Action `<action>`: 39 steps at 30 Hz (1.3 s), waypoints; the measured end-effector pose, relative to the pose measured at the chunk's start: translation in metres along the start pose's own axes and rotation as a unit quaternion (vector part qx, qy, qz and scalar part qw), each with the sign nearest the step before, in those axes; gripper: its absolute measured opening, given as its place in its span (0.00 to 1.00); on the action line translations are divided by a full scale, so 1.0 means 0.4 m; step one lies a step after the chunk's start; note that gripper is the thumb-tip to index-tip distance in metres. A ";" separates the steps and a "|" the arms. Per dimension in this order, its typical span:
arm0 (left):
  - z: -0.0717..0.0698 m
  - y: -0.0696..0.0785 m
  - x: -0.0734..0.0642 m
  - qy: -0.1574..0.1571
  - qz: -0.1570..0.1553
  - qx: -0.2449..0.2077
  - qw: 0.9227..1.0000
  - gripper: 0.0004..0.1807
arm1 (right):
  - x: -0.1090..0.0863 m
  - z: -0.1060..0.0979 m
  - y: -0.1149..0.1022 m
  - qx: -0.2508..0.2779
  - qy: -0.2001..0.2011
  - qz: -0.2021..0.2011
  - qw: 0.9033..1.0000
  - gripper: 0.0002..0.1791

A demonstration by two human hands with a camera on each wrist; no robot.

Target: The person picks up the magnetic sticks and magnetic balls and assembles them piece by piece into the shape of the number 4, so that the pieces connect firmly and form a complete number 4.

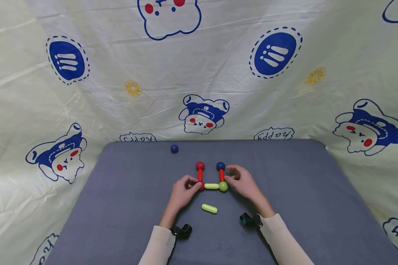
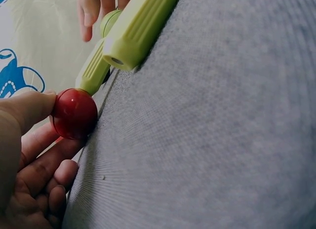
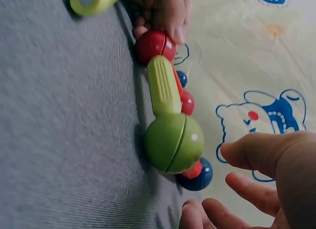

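Observation:
A U-shaped build of balls and rods lies on the table. My left hand [image 1: 181, 193] pinches its near red ball [image 2: 74, 113] between thumb and fingers. From that ball a light-green rod [image 1: 212, 186] runs right to a green ball [image 1: 223, 186]. Two red rods point away: the left one [image 1: 200, 173] ends in another red ball [image 1: 200, 165], the right one [image 1: 221, 175] in a blue ball [image 1: 220, 166]. Beside the green ball, my right hand [image 1: 244, 183] has its fingers spread and loosely bent; in the right wrist view they are apart from the build.
A loose light-green rod [image 1: 209, 208] lies nearer me, between the forearms. Toward the far edge of the grey table [image 1: 126, 206] sits a separate blue ball [image 1: 174, 148]. A printed cloth [image 1: 199, 66] hangs behind and around the table. Each wrist wears a black camera.

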State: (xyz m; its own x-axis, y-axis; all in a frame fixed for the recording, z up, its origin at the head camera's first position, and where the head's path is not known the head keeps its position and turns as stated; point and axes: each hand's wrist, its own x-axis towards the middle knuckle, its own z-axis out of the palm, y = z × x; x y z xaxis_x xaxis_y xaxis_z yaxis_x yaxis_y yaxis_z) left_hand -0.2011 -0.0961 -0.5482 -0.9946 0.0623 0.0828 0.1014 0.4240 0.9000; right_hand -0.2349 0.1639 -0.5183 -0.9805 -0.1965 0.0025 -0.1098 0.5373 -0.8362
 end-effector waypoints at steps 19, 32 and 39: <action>-0.008 -0.003 -0.004 -0.002 0.005 0.006 1.000 0.10 | -0.108 0.009 -0.022 -0.021 -0.023 -0.008 0.999 0.23; -0.002 -0.001 -0.004 -0.003 0.008 0.005 1.000 0.10 | -0.128 0.016 -0.037 -0.032 -0.017 -0.006 0.999 0.21; 0.000 -0.001 -0.004 0.001 0.009 0.004 1.000 0.10 | -0.131 0.029 -0.046 -0.036 -0.022 -0.031 0.999 0.20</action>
State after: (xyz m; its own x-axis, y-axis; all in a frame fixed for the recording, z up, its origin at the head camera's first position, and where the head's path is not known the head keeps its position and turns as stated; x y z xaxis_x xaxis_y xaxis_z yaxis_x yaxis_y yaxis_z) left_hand -0.1997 -0.0965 -0.5486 -0.9926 0.0684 0.1001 0.1198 0.4298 0.8950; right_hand -0.1795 0.1548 -0.5093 -0.9637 -0.2656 0.0280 -0.1830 0.5803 -0.7936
